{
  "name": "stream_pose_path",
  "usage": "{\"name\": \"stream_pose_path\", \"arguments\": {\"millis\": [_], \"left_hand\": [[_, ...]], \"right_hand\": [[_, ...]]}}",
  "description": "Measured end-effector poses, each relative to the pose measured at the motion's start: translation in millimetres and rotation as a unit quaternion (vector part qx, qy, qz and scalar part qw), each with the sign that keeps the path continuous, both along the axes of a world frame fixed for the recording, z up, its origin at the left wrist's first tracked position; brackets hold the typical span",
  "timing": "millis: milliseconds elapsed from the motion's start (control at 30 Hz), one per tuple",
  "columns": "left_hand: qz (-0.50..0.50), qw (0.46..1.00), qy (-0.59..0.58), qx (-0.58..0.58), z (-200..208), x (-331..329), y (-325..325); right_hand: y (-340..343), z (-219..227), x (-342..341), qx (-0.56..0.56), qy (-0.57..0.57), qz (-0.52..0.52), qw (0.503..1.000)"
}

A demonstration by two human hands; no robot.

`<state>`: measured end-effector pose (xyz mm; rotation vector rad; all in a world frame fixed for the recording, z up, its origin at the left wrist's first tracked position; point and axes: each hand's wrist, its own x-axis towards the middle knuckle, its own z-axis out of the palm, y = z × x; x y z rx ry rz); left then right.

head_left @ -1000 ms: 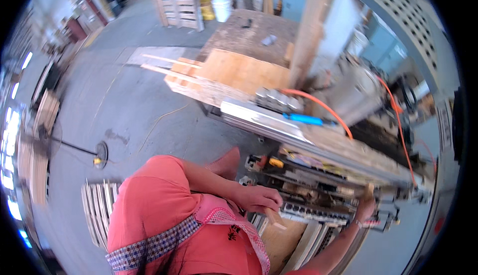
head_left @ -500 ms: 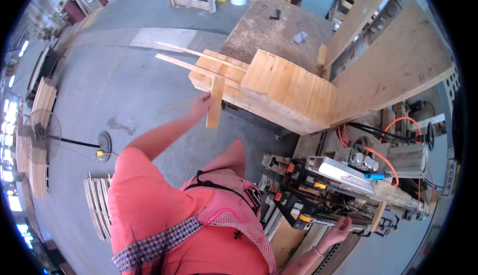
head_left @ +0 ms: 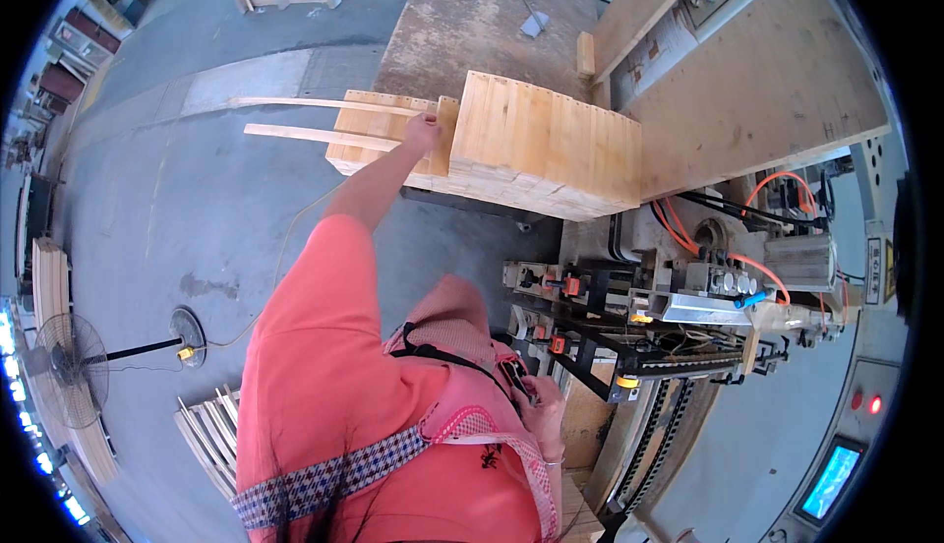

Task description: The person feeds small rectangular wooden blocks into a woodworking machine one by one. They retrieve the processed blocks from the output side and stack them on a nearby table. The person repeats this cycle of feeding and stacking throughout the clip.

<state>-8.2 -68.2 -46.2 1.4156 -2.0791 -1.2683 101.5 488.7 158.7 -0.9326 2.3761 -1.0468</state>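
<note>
My left hand point(head_left: 423, 133) reaches forward, its fingers closed on the edge of a short wooden board point(head_left: 445, 137). That board stands on a lower row of wooden pieces point(head_left: 356, 157), against the side of a taller block of stacked boards point(head_left: 546, 140). Two long thin wooden strips, a far one point(head_left: 315, 104) and a near one point(head_left: 305, 134), lie across the lower row and stick out to the left. My right hand point(head_left: 543, 410) is held close to my waist, at the pink apron point(head_left: 472, 425) beside a small dark item; its fingers are partly hidden.
A brown worktable point(head_left: 423, 41) carries the stacks and small tools. To the right stand a large wooden panel point(head_left: 757, 100) and a clamping machine point(head_left: 610, 336) with orange hoses. A lit control screen point(head_left: 831, 481) is at lower right. A floor fan point(head_left: 74, 356) stands left.
My left hand has carried the short board forward and set it against the taller stack. My right hand has come back from the machine to my waist. The view has turned slightly right.
</note>
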Motion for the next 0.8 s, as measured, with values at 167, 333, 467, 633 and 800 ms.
{"name": "stream_pose_path", "arguments": {"millis": [167,333,467,633,800], "left_hand": [[-0.021,1.000,-0.001,-0.002,-6.2,-4.8,4.3],[-0.020,1.000,-0.015,-0.019,0.8,-7.7,5.1],[-0.037,0.996,-0.040,-0.068,-6.1,-8.0,4.5],[-0.080,0.982,-0.131,-0.113,1.8,0.1,8.4],[-0.115,0.983,-0.134,-0.056,26.6,-0.3,17.9]], "right_hand": [[3.4,4.2,6.7,0.060,0.027,0.014,0.998],[-7.7,15.0,5.1,0.142,0.109,0.067,0.982],[-6.3,18.2,12.8,0.148,0.102,0.080,0.980],[-8.8,24.6,15.8,0.107,0.113,0.075,0.985],[-9.3,38.3,15.1,0.072,0.112,0.079,0.988]]}}
